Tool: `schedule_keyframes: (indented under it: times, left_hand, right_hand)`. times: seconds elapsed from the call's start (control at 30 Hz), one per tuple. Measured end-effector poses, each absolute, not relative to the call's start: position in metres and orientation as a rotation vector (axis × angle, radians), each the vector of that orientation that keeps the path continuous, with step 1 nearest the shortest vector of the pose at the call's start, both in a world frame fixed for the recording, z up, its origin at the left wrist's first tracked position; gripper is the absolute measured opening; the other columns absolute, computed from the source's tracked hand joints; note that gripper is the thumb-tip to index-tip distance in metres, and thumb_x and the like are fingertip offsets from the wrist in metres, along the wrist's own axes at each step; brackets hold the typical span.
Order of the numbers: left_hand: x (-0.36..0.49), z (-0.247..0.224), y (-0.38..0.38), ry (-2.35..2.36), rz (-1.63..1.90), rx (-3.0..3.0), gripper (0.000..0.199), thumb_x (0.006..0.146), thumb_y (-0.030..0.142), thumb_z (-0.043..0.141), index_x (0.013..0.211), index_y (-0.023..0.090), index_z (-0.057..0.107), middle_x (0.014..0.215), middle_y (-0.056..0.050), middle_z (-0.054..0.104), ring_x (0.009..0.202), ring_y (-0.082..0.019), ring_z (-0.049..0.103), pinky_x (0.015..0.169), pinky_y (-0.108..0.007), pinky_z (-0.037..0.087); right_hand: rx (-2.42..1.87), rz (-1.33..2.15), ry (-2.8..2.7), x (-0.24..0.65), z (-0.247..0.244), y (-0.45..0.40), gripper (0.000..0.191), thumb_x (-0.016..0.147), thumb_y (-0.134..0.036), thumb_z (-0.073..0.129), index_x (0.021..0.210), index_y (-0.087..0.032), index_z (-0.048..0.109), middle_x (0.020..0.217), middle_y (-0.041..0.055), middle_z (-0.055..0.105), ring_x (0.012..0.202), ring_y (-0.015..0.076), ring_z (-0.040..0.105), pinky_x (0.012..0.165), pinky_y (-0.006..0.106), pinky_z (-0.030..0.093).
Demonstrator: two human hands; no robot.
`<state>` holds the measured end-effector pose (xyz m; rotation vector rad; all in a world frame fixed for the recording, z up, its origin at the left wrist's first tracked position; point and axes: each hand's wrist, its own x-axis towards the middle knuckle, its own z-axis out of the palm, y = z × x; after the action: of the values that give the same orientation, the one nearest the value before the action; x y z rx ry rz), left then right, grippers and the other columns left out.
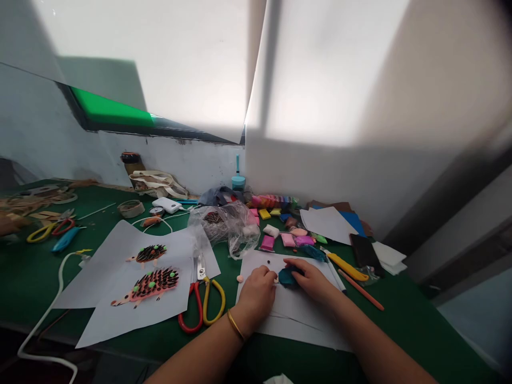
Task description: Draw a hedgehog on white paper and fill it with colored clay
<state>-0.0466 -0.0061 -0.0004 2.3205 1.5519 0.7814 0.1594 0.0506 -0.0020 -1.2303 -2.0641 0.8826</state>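
Observation:
My left hand (258,295) rests over a sheet of white paper (288,320), its fingers curled together. At its fingertips shows a small pale bit (276,279); what else the fingers hold is hidden. My right hand (313,281) is closed on a dark teal lump of modelling clay (287,277) close beside the left fingertips. A tiny dark ball (269,262) lies on the paper above my left hand. Just left of the paper sits a small peach ball (240,278).
Left are paper hedgehog pictures (156,285) and red-and-yellow scissors (203,301). Behind the hands lie a plastic bag (228,224) and several coloured clay packets (288,240). A yellow cutter (348,266), an orange stick (362,290) and a dark phone-like slab (365,253) lie right.

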Motion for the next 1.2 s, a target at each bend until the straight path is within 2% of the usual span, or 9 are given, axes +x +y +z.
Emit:
schedule_keyframes:
  times: [0.13,0.23,0.3,0.4,0.5,0.7,0.97,1.2]
  left_hand:
    - [-0.047,0.001,-0.002,1.462,1.043,2.104,0.026,0.082,0.020,0.062,0.108,0.021,0.060,0.110,-0.008,0.059,0.105,-0.025,0.054,0.092,-0.041,0.044]
    - [-0.044,-0.002,0.002,1.283,1.179,1.775,0.037,0.083,0.028,0.063,0.118,0.021,0.055,0.113,-0.009,0.060,0.102,-0.024,0.058,0.084,-0.037,0.048]
    - [-0.042,-0.004,0.005,1.145,1.197,1.572,0.041,0.083,0.030,0.063,0.121,0.020,0.053,0.104,-0.008,0.064,0.093,-0.022,0.061,0.076,-0.034,0.050]
    - [-0.038,-0.006,0.006,1.037,1.243,1.443,0.033,0.079,0.026,0.065,0.111,0.020,0.059,0.093,-0.005,0.066,0.085,-0.020,0.063,0.076,-0.032,0.050]
    - [-0.036,-0.006,0.005,1.014,1.298,1.430,0.020,0.076,0.021,0.065,0.096,0.019,0.065,0.096,-0.005,0.067,0.089,-0.020,0.063,0.081,-0.032,0.050]
    - [-0.036,-0.011,0.003,0.991,1.263,1.437,0.031,0.080,0.024,0.063,0.110,0.020,0.059,0.089,-0.003,0.066,0.082,-0.018,0.062,0.073,-0.030,0.050]
    - [-0.033,-0.010,-0.001,0.990,1.292,1.492,0.011,0.080,0.021,0.061,0.091,0.019,0.062,0.085,-0.001,0.063,0.080,-0.017,0.060,0.074,-0.028,0.048]
    - [-0.032,-0.005,0.002,1.009,1.271,1.378,0.019,0.080,0.035,0.065,0.080,0.016,0.061,0.073,0.000,0.057,0.068,-0.014,0.053,0.061,-0.024,0.043]
  right_hand:
    - [-1.200,0.956,-1.912,0.159,0.006,0.045,0.042,0.082,-0.025,0.052,0.123,-0.022,0.061,0.114,0.0078,0.066,0.106,0.0241,0.061,0.095,0.042,0.049]
    - [-1.160,1.011,-1.843,0.156,0.016,0.034,0.039,0.085,-0.028,0.052,0.123,-0.025,0.061,0.116,0.0070,0.065,0.105,0.0235,0.061,0.089,0.040,0.052]
    - [-1.146,1.013,-1.821,0.153,0.020,0.027,0.038,0.086,-0.029,0.052,0.123,-0.026,0.061,0.120,0.0070,0.063,0.109,0.0236,0.060,0.091,0.040,0.051]
    - [-1.119,0.951,-1.810,0.149,0.022,0.018,0.033,0.085,-0.028,0.054,0.116,-0.026,0.064,0.123,0.0066,0.061,0.114,0.0241,0.056,0.098,0.042,0.046]
    - [-1.089,0.924,-1.816,0.147,0.021,0.014,0.027,0.085,-0.029,0.054,0.109,-0.025,0.067,0.118,0.0068,0.062,0.112,0.0242,0.056,0.100,0.042,0.045]
    - [-1.140,0.999,-1.779,0.144,0.022,0.012,0.024,0.086,-0.032,0.053,0.103,-0.023,0.067,0.110,0.0069,0.064,0.102,0.0236,0.060,0.089,0.038,0.050]
    - [-1.177,0.925,-1.835,0.140,0.021,0.011,0.018,0.084,-0.031,0.056,0.091,-0.021,0.069,0.094,0.0057,0.068,0.091,0.0221,0.063,0.083,0.036,0.049]
    - [-1.150,0.864,-1.937,0.138,0.028,0.008,0.018,0.085,-0.026,0.053,0.091,-0.021,0.070,0.093,0.0049,0.068,0.090,0.0210,0.062,0.083,0.034,0.049]
